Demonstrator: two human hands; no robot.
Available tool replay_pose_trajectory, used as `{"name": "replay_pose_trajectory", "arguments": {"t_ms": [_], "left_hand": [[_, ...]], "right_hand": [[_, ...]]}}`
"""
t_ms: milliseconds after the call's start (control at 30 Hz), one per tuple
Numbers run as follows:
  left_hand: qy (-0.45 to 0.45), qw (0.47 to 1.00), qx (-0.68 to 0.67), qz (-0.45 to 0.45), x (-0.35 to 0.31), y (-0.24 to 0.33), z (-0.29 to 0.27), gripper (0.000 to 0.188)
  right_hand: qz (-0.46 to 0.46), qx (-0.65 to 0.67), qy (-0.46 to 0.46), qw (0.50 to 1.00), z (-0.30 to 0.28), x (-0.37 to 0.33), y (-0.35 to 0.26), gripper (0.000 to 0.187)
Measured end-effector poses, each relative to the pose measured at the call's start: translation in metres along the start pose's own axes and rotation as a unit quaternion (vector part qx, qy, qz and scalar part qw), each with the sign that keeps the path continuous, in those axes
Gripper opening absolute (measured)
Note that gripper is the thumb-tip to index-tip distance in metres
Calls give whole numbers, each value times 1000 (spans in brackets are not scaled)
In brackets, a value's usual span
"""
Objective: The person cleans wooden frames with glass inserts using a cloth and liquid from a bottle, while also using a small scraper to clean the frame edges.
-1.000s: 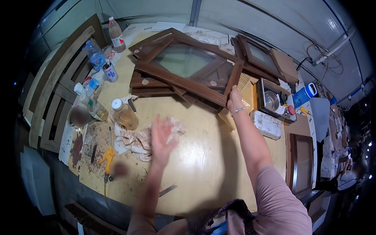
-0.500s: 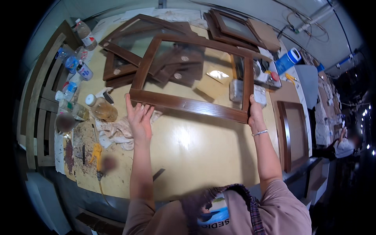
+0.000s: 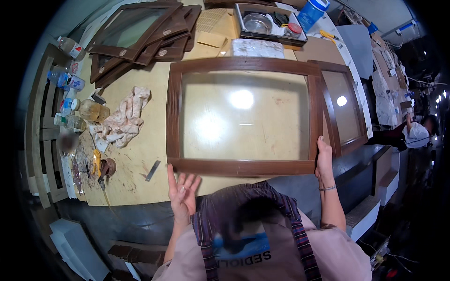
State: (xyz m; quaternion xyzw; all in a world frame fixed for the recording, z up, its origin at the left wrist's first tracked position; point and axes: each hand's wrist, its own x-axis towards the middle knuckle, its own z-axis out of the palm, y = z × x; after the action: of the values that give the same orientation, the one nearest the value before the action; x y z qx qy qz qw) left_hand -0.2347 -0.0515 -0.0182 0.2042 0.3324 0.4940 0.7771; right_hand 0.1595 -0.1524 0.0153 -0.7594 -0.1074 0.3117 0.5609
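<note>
A brown wood-framed glass cabinet door (image 3: 241, 167) lies nearly level over the worktable, its near rail toward me. My right hand (image 3: 324, 157) grips its near right corner, thumb up along the side. My left hand (image 3: 182, 193) holds the near left corner: the thumb presses the corner, and the other fingers spread against the near rail's lower edge. Whether the door touches the tabletop cannot be told. Its right side overlaps a second framed door (image 3: 348, 105). Left of it lie a stained cloth (image 3: 123, 117) and a flat metal blade (image 3: 152, 170).
Several similar doors (image 3: 164, 32) are stacked at the far left. Bottles, among them a jar of amber liquid (image 3: 93, 111), line the left edge near a yellow air gun (image 3: 96, 161). At the back stand a tray (image 3: 241, 33), a white wrapped pack (image 3: 257, 48) and a blue jug (image 3: 311, 15).
The door has come toward me and down, from tilted to almost level, still between both hands. My view has shifted, so the stack and tray appear higher up.
</note>
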Motion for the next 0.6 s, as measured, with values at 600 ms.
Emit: {"name": "replay_pose_trajectory", "arguments": {"t_ms": [600], "left_hand": [[187, 914, 357, -44, -80, -41, 9, 60]], "right_hand": [[69, 2, -132, 989, -56, 48, 105, 44]]}}
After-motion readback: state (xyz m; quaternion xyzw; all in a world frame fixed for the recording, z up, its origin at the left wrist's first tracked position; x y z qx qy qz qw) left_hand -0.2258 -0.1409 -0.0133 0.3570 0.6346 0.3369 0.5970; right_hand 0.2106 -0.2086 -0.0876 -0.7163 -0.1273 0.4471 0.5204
